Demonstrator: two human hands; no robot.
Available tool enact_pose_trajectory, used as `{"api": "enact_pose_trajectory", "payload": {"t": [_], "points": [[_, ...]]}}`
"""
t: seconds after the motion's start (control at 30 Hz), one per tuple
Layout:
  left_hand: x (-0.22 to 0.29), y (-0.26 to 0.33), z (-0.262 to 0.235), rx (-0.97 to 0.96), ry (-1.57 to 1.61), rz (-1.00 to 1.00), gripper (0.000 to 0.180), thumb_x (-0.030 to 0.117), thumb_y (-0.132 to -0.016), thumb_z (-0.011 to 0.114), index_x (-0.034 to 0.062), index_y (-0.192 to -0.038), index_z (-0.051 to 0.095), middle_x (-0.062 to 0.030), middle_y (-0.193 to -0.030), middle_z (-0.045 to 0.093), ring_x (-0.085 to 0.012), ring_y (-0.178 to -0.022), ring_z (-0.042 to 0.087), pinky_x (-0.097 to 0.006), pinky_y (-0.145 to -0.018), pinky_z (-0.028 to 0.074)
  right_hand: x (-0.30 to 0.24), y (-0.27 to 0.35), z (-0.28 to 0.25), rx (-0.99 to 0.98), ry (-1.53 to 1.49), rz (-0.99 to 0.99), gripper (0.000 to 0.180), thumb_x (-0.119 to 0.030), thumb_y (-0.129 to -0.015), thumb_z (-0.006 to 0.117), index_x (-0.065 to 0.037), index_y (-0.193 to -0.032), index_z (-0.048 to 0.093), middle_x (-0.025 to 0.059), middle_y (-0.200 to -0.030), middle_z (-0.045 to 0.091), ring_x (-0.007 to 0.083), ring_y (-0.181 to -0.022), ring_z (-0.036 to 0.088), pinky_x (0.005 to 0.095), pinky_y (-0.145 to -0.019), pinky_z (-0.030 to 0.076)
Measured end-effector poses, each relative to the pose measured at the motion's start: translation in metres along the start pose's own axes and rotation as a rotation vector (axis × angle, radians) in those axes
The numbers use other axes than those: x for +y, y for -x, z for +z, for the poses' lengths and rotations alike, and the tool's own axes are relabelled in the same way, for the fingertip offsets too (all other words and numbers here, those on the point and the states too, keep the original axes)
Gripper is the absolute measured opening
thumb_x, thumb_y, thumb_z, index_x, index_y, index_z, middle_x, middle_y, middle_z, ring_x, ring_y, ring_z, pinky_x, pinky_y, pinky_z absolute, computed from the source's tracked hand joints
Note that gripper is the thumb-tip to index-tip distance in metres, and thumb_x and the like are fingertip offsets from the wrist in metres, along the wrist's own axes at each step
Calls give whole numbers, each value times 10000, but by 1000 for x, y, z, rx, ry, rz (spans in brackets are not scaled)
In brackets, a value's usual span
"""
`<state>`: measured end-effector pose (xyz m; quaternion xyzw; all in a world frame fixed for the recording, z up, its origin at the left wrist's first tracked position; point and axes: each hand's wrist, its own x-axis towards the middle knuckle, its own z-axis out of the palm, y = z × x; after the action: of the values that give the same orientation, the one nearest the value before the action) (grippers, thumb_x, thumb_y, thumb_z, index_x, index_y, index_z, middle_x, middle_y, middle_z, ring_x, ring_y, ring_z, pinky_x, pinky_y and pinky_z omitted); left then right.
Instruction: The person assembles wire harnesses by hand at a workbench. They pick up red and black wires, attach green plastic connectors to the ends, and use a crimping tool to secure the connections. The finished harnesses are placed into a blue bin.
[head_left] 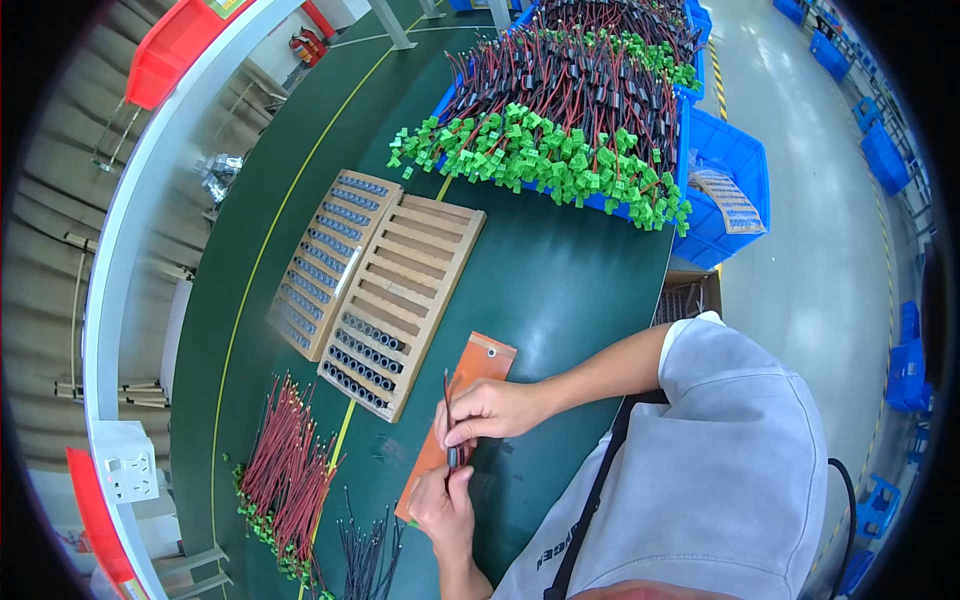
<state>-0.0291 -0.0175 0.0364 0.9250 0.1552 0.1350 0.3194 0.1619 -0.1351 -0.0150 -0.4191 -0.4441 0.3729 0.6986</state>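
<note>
A small dark cylindrical core (457, 456) with thin wires through it is between my two hands, above an orange board (483, 362). My left hand (443, 508) is closed, pinching the core from below. Just above it, my right hand (492, 410) is closed on the dark wires (447, 388), whose ends stick up past the fingers. My fingers hide part of the core and wires. Left of my hands lies a bundle of red and black wires with green connectors (290, 475). A smaller bunch of black wires (368, 550) is nearer.
A slotted wooden tray (440, 268) holds several dark cores in its near rows. Beside it, another tray (345, 215) has filled rows. Blue bins (684, 150) heaped with finished-looking wire assemblies (590, 110) stand at the far side. A white frame post (97, 330) borders the green table (560, 270).
</note>
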Motion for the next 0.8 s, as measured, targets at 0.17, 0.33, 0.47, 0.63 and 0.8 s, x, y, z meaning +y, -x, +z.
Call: {"api": "enact_pose_trajectory", "payload": {"t": [0.17,0.33,0.47,0.63,0.8], "points": [[31,3,-26,-139,437,101,500,140,-803,865,-49,-1220,665,-172,-983,760,-298,-905,738,-397,-849,559,-88,5,-38,97,-183,-32,183,-125,-1099,523,28,-1110,623,102,-1023,684,153,-840,720,281,-674,611],[26,6,5,-279,1166,126,471,16,-830,823,-52,-1264,653,-193,-1001,753,-333,-976,733,-445,-877,569,-157,40,-86,352,-247,-188,231,-200,-1083,569,13,-1098,657,121,-916,697,130,-607,633,247,-499,496],[10,8,34,-257,839,91,208,-56,-920,711,-37,-1127,708,-169,-1060,716,-258,-889,717,-386,-814,576,-201,67,-124,563,-153,-280,270,-273,-1036,647,-16,-1121,655,70,-839,660,82,-594,560,223,-449,438],[-8,14,75,-166,846,-114,152,-88,-950,680,-50,-1091,720,-132,-1003,711,-187,-860,707,-295,-771,572,-285,98,-236,493,-27,-421,320,-255,-1079,590,-6,-1275,638,18,-877,664,25,-701,616,161,-545,494],[-15,11,79,-230,769,-92,132,-64,-963,683,-57,-1087,725,-123,-997,709,-179,-852,706,-286,-767,573,-319,114,-358,931,505,-79,359,-227,-1072,600,25,-1325,637,-18,-888,633,-3,-650,546,160,-546,471]]}}
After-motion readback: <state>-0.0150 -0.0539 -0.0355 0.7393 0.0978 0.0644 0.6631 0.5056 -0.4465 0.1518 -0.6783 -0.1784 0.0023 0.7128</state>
